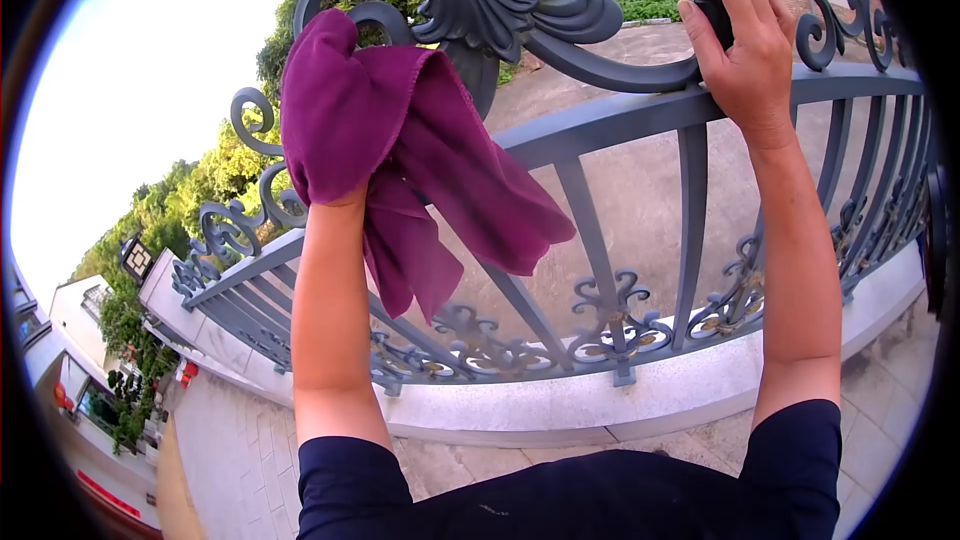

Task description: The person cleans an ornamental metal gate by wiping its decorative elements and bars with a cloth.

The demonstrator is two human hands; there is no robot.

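At one railing (pixel 625 129): two hands (pixel 748 65), one purple cloth (pixel 345 115).

- A blue-grey metal railing (pixel 640 125) stands with spaced upright bars.
- Dark grey metal scrollwork (pixel 490 10), with a ribbed leaf shape and gold-coloured bands, rises above the railing's top edge.
- A deep purple, hemmed fabric cloth (pixel 340 130) bunches beside the scrollwork, loose folds hanging past that edge.
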